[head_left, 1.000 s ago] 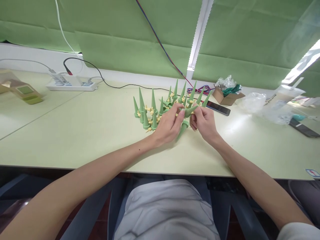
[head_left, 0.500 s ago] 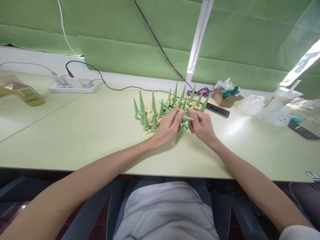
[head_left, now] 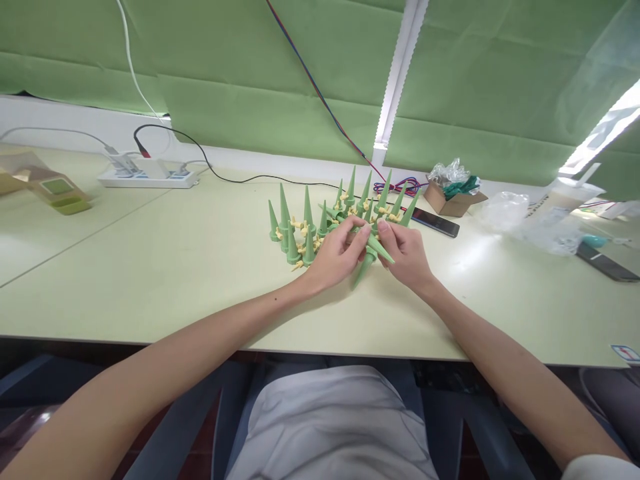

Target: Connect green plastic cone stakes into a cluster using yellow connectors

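In the middle of the head view, my left hand [head_left: 340, 252] is closed round the base of a green plant watering spike [head_left: 381, 249]. Its point slants down and to the right. My right hand [head_left: 404, 250] is closed beside the spike, thumb and forefinger pinched together; what lies between them is hidden. Another green watering spike [head_left: 364, 268] lies on the table below my fingers. Behind and left of my hands, several green watering spikes [head_left: 285, 210] stand on their bases, tips up, with small yellow valve pieces [head_left: 303, 225] among them.
A phone [head_left: 431, 221] lies right of the spikes, near a small cardboard box [head_left: 454, 203] of plastic wrap. Farther right are a drink cup [head_left: 560, 200], a clear bag and another phone [head_left: 607, 262]. A power strip [head_left: 150, 177] and cables run along the back left.
The held spike has turned, its point swinging from nearly level to down and right. My left thumb has shifted slightly; both hands stay in about the same place.
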### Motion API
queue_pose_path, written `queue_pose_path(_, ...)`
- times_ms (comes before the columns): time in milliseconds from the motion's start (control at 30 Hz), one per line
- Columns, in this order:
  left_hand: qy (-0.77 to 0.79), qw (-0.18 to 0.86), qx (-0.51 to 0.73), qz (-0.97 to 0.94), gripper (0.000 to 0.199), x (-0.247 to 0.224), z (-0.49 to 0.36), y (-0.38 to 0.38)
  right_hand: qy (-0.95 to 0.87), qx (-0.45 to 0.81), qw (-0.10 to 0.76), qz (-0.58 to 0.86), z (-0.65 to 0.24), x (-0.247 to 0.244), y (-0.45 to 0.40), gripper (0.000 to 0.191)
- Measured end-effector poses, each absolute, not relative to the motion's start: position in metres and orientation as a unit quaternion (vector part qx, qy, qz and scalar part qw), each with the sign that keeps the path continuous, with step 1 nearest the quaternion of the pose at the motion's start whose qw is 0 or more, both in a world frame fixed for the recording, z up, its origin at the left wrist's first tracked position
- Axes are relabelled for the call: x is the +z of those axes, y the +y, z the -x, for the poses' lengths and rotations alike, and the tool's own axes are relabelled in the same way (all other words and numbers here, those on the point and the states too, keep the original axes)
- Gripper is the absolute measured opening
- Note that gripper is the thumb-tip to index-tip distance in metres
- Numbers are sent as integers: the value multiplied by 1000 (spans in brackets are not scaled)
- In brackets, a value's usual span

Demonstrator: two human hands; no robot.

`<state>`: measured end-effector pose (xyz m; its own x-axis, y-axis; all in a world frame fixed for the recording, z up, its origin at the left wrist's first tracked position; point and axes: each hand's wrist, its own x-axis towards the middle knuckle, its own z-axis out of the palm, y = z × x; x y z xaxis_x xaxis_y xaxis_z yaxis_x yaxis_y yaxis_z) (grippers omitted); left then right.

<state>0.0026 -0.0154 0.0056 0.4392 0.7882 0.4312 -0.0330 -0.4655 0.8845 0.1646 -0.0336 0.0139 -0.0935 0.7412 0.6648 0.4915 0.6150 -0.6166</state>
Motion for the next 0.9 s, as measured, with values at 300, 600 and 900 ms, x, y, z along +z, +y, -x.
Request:
queue_pose_path(300,265,446,456,-723,36,7,-2,-16,-731,120,520,425,-165,15,-33,61)
queue_pose_path(600,268,430,455,-732,37,6,-2,-16,-734,124,514,427,-166,16,-33,60)
queue_pose_path(900,284,403,430,-756,36,6,-2,-15,-745,128,486,438,-168,17,-34,60)
